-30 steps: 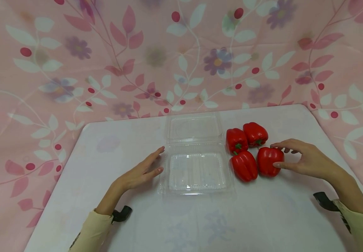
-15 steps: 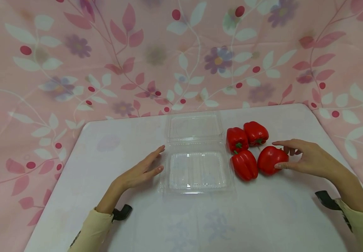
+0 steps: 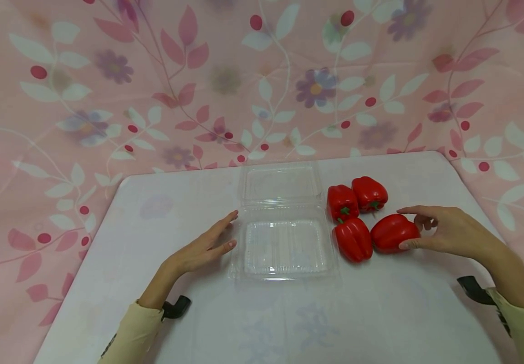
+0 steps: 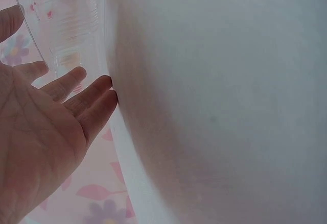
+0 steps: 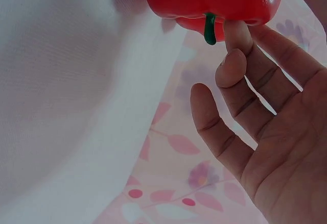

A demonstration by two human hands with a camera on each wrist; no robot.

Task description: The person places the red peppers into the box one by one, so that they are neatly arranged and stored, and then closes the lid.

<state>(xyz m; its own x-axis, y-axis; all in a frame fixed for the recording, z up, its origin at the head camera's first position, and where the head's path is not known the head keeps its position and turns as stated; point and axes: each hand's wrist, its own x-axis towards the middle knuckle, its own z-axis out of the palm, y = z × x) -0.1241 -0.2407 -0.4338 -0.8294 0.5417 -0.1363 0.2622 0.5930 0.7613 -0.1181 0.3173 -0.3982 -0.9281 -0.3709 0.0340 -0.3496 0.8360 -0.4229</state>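
Note:
Toward the right of the white table, my right hand (image 3: 453, 230) holds a red bell pepper (image 3: 394, 233) between thumb and index finger. The other fingers lie loosely bent by the pepper's stem end, and the green stem (image 5: 210, 29) shows in the right wrist view. Three more red bell peppers are grouped close by: one front left (image 3: 353, 240), one behind it (image 3: 342, 202) and one at the back (image 3: 369, 193). My left hand (image 3: 203, 250), fingers extended, is at the left side of a clear plastic clamshell box (image 3: 285, 277); whether it touches the box I cannot tell.
The box's lid (image 3: 281, 183) lies folded back behind its base, toward the table's far edge. A pink floral cloth (image 3: 225, 81) hangs behind the table (image 3: 189, 323). Dark wrist mounts (image 3: 176, 308) sit at both sleeves.
The pepper in my right hand has turned so its stem end faces right, and it has shifted slightly right with the hand. My left hand and the box have stayed put.

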